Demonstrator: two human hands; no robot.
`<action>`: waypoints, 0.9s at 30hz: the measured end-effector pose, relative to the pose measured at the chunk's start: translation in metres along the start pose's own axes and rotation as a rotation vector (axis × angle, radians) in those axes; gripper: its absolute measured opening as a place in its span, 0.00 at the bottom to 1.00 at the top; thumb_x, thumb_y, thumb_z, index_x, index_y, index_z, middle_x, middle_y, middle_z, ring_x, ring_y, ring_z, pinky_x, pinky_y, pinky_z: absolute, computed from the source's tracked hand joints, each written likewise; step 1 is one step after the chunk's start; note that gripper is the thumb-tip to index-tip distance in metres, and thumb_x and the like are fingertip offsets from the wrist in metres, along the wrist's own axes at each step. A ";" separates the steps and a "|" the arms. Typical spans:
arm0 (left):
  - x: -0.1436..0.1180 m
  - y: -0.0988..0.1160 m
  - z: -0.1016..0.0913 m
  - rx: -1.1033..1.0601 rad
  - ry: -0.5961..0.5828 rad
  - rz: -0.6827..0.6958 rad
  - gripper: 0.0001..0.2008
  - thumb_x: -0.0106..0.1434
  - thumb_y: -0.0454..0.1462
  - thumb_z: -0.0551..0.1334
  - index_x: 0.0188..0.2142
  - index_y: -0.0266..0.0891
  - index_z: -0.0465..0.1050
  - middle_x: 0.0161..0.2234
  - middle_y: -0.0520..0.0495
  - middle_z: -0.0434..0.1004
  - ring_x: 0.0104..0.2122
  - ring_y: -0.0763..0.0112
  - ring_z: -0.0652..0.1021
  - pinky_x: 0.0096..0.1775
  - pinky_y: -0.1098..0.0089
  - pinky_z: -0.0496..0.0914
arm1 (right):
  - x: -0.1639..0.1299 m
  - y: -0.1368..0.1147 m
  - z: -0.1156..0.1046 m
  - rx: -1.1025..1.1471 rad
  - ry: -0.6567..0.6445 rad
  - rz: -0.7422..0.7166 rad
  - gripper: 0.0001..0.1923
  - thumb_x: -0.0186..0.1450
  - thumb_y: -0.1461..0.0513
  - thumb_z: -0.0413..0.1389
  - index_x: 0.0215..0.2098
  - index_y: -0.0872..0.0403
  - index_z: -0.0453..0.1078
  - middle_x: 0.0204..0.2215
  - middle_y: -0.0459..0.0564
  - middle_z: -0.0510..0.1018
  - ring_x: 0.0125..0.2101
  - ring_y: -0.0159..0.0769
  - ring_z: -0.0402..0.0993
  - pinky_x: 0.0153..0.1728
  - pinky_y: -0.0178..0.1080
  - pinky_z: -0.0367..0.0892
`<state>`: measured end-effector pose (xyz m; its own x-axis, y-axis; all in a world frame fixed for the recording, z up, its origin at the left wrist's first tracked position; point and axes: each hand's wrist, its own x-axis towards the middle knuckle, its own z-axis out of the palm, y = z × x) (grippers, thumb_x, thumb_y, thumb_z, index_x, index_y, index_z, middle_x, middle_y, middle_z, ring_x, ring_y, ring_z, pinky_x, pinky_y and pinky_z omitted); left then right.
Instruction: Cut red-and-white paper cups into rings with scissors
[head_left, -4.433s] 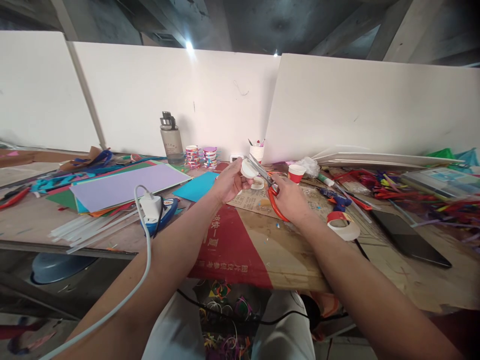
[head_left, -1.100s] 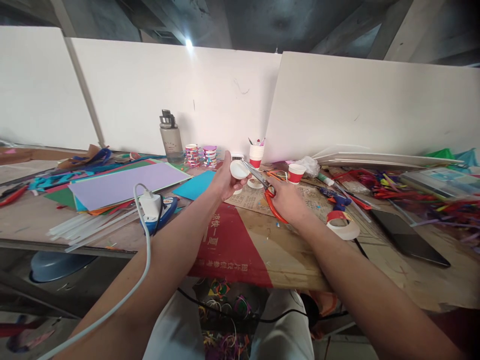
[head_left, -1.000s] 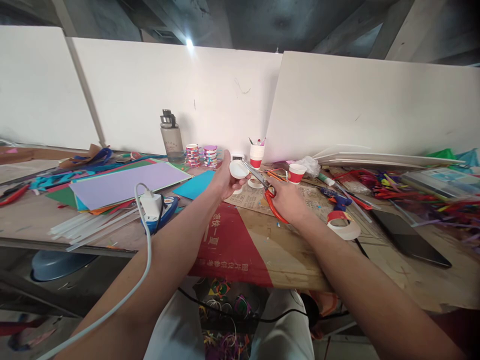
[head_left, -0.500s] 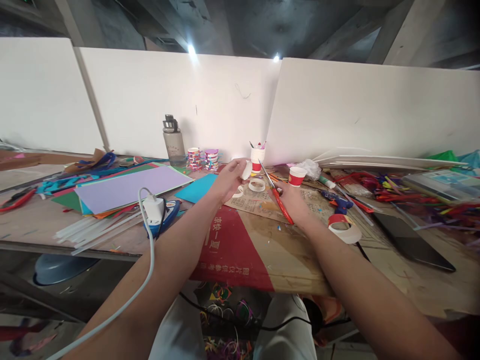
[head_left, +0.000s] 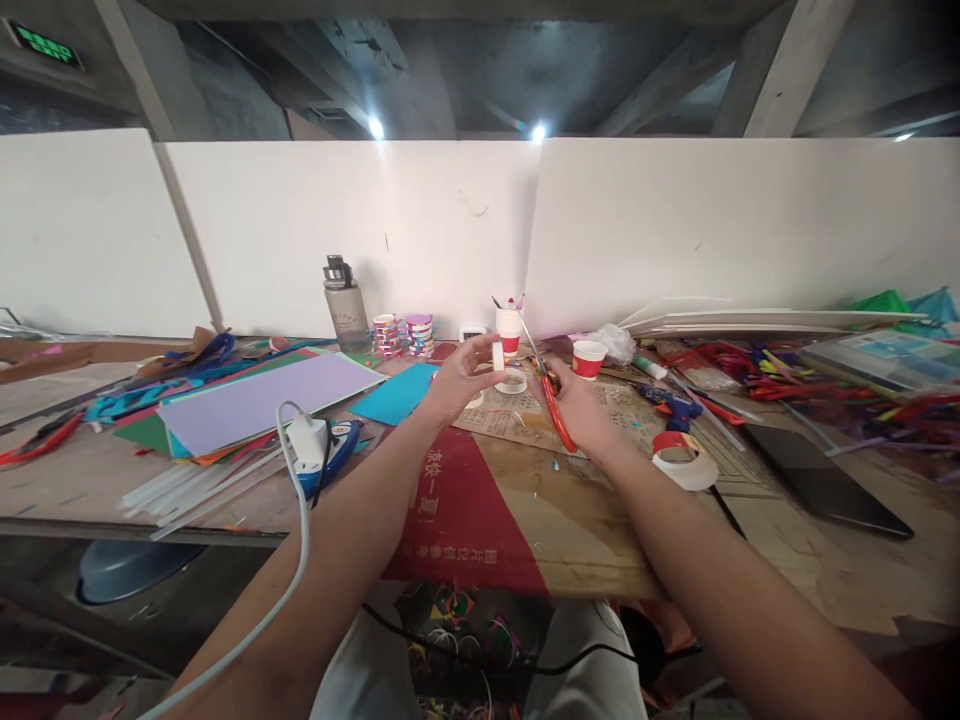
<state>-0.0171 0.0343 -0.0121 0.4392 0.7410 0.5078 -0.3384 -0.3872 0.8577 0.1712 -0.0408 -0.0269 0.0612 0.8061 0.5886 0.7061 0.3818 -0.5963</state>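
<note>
My left hand (head_left: 463,378) is closed on a white ring (head_left: 498,356), pinched between thumb and fingers above the table and seen nearly edge-on. In my right hand (head_left: 581,405) is a pair of scissors (head_left: 553,412) with red-orange handles; the blades point up and away from me, to the right of the ring and apart from it. Below the hands, another white ring (head_left: 512,388) lies on the printed cardboard (head_left: 600,408). Behind them stand a stack of paper cups (head_left: 509,322) with pens in it and a single red-and-white paper cup (head_left: 589,362).
Coloured paper sheets (head_left: 270,400), a charger on a power strip (head_left: 345,450) and a grey bottle (head_left: 346,312) are on the left. At right lie a tape roll (head_left: 697,472), a blue glue gun (head_left: 675,408) and a black tablet-like device (head_left: 825,485). A white cable (head_left: 301,560) crosses my left forearm.
The view has tilted up slightly. The ring in my left hand has turned more upright and edge-on. The scissors stay in my right hand, blades still raised.
</note>
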 end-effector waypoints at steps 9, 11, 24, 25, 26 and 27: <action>0.000 -0.002 0.003 -0.040 0.158 -0.015 0.28 0.48 0.40 0.77 0.47 0.40 0.71 0.45 0.45 0.78 0.43 0.64 0.78 0.44 0.62 0.74 | -0.008 -0.011 0.001 -0.077 -0.111 -0.116 0.11 0.68 0.56 0.50 0.43 0.53 0.69 0.35 0.51 0.78 0.34 0.40 0.72 0.38 0.39 0.65; 0.001 -0.002 0.002 -0.029 0.180 0.011 0.29 0.46 0.39 0.77 0.46 0.40 0.71 0.43 0.46 0.78 0.44 0.65 0.78 0.44 0.63 0.73 | -0.009 -0.011 0.003 -0.093 -0.143 -0.143 0.09 0.67 0.58 0.50 0.42 0.53 0.69 0.35 0.52 0.78 0.35 0.41 0.71 0.39 0.39 0.65; 0.003 -0.005 0.005 -0.028 0.178 0.055 0.30 0.43 0.38 0.79 0.42 0.41 0.67 0.43 0.48 0.75 0.44 0.66 0.76 0.44 0.64 0.72 | -0.011 -0.015 0.004 -0.221 -0.158 -0.126 0.14 0.67 0.63 0.50 0.49 0.54 0.70 0.39 0.55 0.80 0.37 0.42 0.73 0.39 0.38 0.65; 0.003 -0.005 0.005 -0.025 0.183 0.060 0.30 0.42 0.39 0.79 0.42 0.41 0.67 0.44 0.48 0.75 0.44 0.66 0.76 0.44 0.65 0.72 | -0.011 -0.015 0.004 -0.234 -0.157 -0.124 0.15 0.67 0.62 0.50 0.50 0.54 0.70 0.40 0.55 0.80 0.38 0.42 0.73 0.40 0.39 0.65; 0.003 -0.005 0.005 -0.023 0.186 0.064 0.30 0.42 0.39 0.79 0.42 0.41 0.67 0.44 0.48 0.75 0.44 0.66 0.76 0.44 0.65 0.72 | -0.010 -0.015 0.005 -0.249 -0.158 -0.121 0.15 0.67 0.62 0.49 0.51 0.55 0.70 0.41 0.56 0.79 0.39 0.42 0.73 0.41 0.39 0.65; 0.003 -0.004 0.005 -0.021 0.189 0.065 0.30 0.42 0.39 0.79 0.42 0.41 0.67 0.44 0.48 0.75 0.44 0.67 0.76 0.44 0.65 0.71 | -0.010 -0.015 0.005 -0.263 -0.158 -0.120 0.16 0.67 0.62 0.49 0.51 0.55 0.70 0.41 0.56 0.79 0.39 0.43 0.73 0.41 0.39 0.65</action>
<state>-0.0102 0.0353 -0.0141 0.2530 0.8054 0.5360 -0.3787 -0.4274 0.8209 0.1568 -0.0527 -0.0268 -0.1295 0.8307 0.5415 0.8608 0.3653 -0.3545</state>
